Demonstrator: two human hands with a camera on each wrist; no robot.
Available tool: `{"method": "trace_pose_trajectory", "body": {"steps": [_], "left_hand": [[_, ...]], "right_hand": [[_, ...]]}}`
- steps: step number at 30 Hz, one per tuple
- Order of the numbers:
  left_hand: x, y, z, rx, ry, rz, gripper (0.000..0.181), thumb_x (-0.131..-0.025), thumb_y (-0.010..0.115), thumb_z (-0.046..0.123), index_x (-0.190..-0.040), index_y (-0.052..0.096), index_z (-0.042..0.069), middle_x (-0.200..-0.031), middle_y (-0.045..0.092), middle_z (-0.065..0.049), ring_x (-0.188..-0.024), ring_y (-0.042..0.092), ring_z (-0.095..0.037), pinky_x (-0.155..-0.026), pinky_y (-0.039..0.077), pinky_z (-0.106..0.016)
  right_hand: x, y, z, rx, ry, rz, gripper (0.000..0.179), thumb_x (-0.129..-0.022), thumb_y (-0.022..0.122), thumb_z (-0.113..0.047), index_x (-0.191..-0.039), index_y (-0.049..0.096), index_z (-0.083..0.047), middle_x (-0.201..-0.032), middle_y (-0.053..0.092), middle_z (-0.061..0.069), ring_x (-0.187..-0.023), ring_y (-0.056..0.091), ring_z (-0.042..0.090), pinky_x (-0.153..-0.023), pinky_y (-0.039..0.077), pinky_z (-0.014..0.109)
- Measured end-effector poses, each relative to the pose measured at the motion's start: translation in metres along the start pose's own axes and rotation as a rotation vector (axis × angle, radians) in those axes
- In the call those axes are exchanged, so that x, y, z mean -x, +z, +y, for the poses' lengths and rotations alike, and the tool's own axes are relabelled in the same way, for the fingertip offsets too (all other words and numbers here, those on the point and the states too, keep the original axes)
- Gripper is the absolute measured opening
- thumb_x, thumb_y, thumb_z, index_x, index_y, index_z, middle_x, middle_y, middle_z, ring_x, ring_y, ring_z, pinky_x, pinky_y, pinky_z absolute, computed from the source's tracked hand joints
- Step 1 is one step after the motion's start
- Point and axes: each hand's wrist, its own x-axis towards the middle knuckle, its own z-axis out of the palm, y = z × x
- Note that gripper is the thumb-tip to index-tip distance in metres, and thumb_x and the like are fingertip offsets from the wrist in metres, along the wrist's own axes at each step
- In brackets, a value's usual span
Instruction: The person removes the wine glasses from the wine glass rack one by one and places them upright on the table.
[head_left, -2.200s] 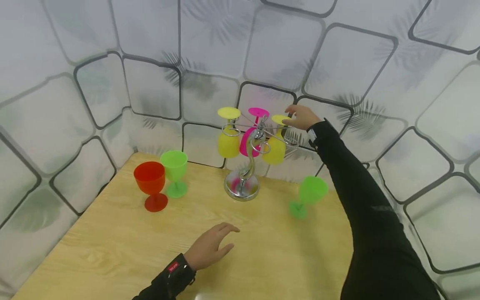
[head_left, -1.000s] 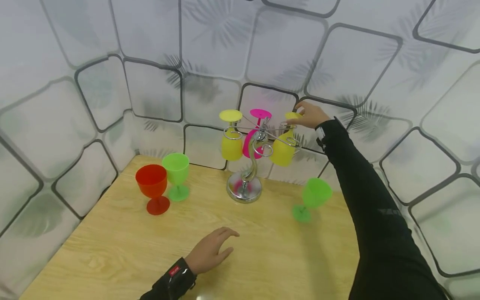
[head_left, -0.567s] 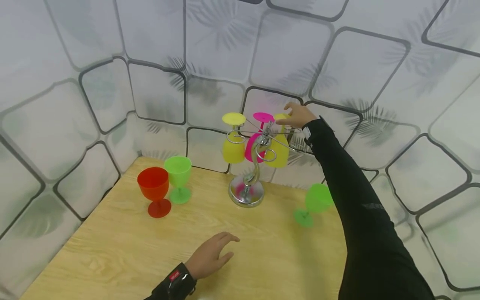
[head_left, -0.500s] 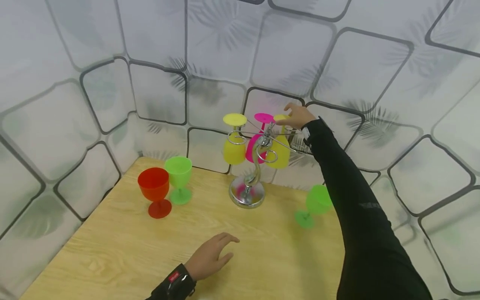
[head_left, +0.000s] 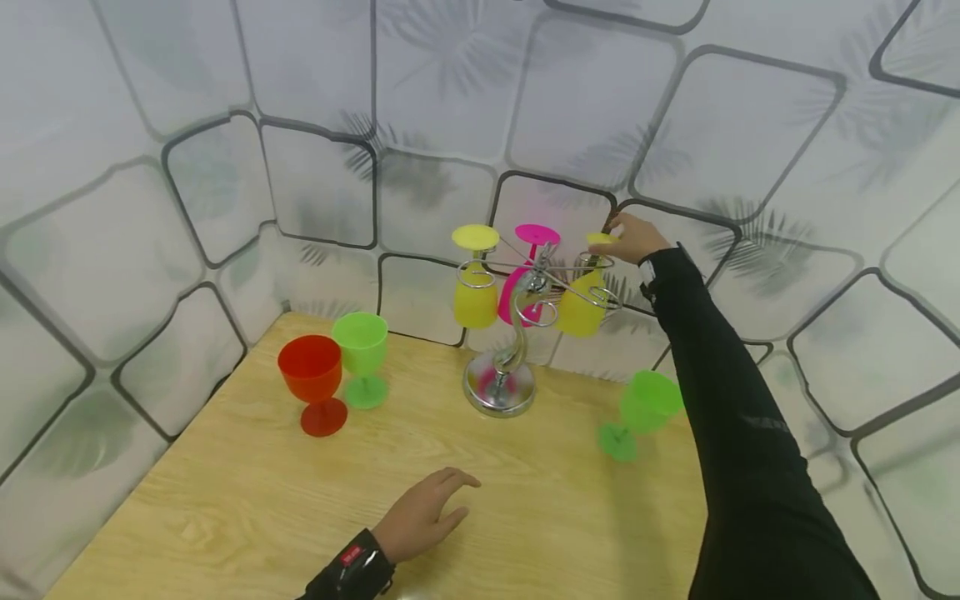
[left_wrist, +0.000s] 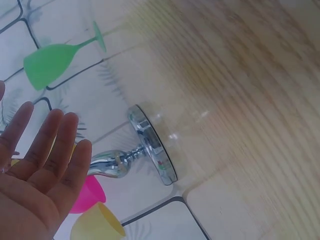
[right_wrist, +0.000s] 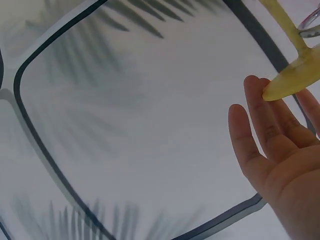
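Observation:
My right hand [head_left: 636,239] holds the foot of an upside-down yellow goblet [head_left: 582,308] hanging at the right of a chrome stemware rack [head_left: 500,386]. In the right wrist view that goblet's foot [right_wrist: 295,75] lies against the fingers [right_wrist: 270,125]; the thumb is hard to make out there. Also hanging upside down are another yellow goblet [head_left: 476,298] on the left and a pink goblet [head_left: 513,293] at the back. My left hand [head_left: 417,518] is held over the table in front of the rack, holding nothing, its fingers [left_wrist: 65,147] loosely extended.
On the wooden table [head_left: 247,500], a red goblet [head_left: 311,375] and a green goblet [head_left: 363,350] stand upright at the left. Another green goblet [head_left: 648,402] stands at the right, below my right forearm. Patterned cloth walls [head_left: 442,75] enclose the back and sides.
My right hand and the yellow goblet's foot have shifted right, left, then right again, and the goblet tilts with them. The view drifts slightly; my left hand keeps its pose.

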Motion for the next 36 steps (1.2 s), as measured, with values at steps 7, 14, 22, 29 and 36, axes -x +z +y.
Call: {"method": "trace_pose_trajectory", "body": {"steps": [7, 14, 22, 29, 36], "left_hand": [[-0.005, 0.004, -0.004, 0.006, 0.010, -0.027, 0.034, -0.090, 0.058, 0.021, -0.123, 0.058, 0.013, -0.121, 0.060, -0.002, -0.113, 0.057, -0.020, -0.093, 0.051, -0.041], [-0.017, 0.003, -0.009, -0.018, 0.044, -0.018, 0.034, -0.089, 0.059, 0.018, -0.123, 0.058, 0.012, -0.121, 0.060, -0.003, -0.113, 0.056, -0.019, -0.095, 0.050, -0.040], [-0.026, -0.004, -0.006, 0.002, 0.022, -0.011, 0.037, -0.091, 0.057, 0.022, -0.127, 0.054, 0.012, -0.126, 0.059, -0.005, -0.117, 0.055, -0.022, -0.097, 0.049, -0.042], [-0.034, -0.028, -0.007, 0.026, -0.027, 0.074, 0.048, -0.093, 0.053, 0.032, -0.135, 0.047, 0.009, -0.131, 0.055, -0.008, -0.115, 0.054, -0.022, -0.094, 0.049, -0.042], [-0.041, -0.059, 0.001, 0.191, -0.058, 0.231, 0.060, -0.090, 0.055, 0.040, -0.137, 0.039, 0.007, -0.130, 0.052, -0.014, -0.116, 0.053, -0.027, -0.095, 0.047, -0.050]], "right_hand": [[0.042, -0.016, 0.009, -0.009, 0.032, 0.013, 0.086, -0.082, 0.058, -0.054, -0.138, 0.034, 0.006, -0.131, 0.044, 0.038, -0.115, 0.045, 0.049, -0.091, 0.043, 0.060], [0.098, -0.031, -0.003, -0.079, -0.035, 0.038, 0.086, -0.081, 0.060, -0.054, -0.141, 0.033, 0.001, -0.134, 0.043, 0.035, -0.116, 0.043, 0.048, -0.092, 0.041, 0.060], [0.168, -0.011, -0.012, -0.318, -0.126, 0.087, 0.068, -0.091, 0.055, -0.035, -0.147, 0.028, -0.007, -0.130, 0.045, 0.031, -0.109, 0.046, 0.041, -0.086, 0.043, 0.057], [0.206, 0.102, -0.014, -0.986, -0.238, 0.026, 0.042, -0.099, 0.040, -0.017, -0.141, 0.042, -0.016, -0.111, 0.058, 0.000, -0.098, 0.058, 0.009, -0.082, 0.049, 0.026], [0.223, 0.222, -0.039, -1.778, -0.456, -0.256, 0.042, -0.101, 0.029, -0.009, -0.142, 0.037, -0.017, -0.128, 0.055, -0.002, -0.117, 0.052, 0.011, -0.099, 0.045, 0.024]]}}
